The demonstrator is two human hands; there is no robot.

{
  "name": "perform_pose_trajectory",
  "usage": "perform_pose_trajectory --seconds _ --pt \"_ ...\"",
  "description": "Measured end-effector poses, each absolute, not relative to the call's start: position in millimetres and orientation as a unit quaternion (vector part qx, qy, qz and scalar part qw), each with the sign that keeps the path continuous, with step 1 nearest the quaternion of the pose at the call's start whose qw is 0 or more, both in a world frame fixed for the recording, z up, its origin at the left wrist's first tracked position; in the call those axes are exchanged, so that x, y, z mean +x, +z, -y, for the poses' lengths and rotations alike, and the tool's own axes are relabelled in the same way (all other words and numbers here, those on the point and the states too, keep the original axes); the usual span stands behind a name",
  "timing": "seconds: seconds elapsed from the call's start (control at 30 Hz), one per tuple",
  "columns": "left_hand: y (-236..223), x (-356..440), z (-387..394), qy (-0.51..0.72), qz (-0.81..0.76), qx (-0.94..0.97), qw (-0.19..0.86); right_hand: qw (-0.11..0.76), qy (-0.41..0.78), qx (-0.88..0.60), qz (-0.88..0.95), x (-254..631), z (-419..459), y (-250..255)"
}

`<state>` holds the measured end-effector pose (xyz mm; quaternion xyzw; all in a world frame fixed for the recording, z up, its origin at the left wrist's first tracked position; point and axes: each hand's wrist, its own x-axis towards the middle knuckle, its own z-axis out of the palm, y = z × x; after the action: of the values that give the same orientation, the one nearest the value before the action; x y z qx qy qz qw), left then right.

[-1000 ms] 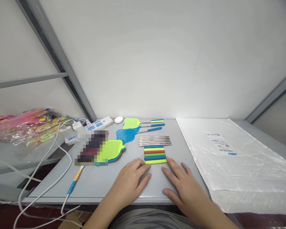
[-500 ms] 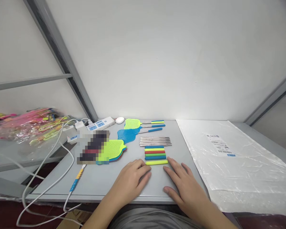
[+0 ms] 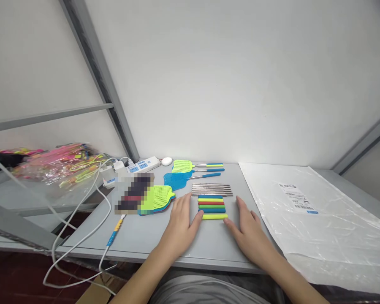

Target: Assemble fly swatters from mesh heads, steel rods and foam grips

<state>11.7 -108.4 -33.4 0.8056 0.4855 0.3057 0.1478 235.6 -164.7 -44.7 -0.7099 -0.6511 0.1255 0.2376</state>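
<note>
Several coloured foam handle sleeves lie in a stack of rows on the grey table; nearest to me is a yellow-green sleeve (image 3: 214,216). My left hand (image 3: 180,226) rests left of the row, fingers stretched forward, thumb by the yellow-green sleeve's left end. On the other side my right hand (image 3: 249,231) is spread, its thumb at the right end of that sleeve. Behind the sleeves lie several metal rods (image 3: 212,189) side by side. Farther back are a yellow-green fly swatter (image 3: 183,166) and a blue fly swatter (image 3: 177,180). Loose swatter heads (image 3: 161,197) are piled to the left.
A white plastic mailer (image 3: 291,228) with a label covers the right side. At the left are a power strip (image 3: 142,166), white cables (image 3: 106,211), a round white object (image 3: 166,161), a pixelated dark item (image 3: 134,192) and bagged colourful items (image 3: 69,162).
My hands have moved from the near edge of the sleeves to their two sides, fingers now pointing forward. The view has shifted slightly, so everything sits farther right.
</note>
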Motion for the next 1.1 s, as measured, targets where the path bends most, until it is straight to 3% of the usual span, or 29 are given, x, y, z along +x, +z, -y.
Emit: perform_pose_trajectory --seconds 0.2,0.53,0.97,1.1 --pt "-37 23 95 0.206 -0.534 0.796 0.197 0.262 0.13 -0.758 0.583 237 129 -48" --pt "-40 21 83 0.23 -0.554 0.751 0.278 0.243 0.163 -0.749 0.594 239 124 -47" --pt "-34 22 88 0.242 -0.562 0.742 0.273 0.215 0.131 -0.751 0.611 238 124 -53" --pt "-33 24 89 0.236 -0.583 0.735 0.255 0.227 0.174 -0.738 0.612 242 127 -47"
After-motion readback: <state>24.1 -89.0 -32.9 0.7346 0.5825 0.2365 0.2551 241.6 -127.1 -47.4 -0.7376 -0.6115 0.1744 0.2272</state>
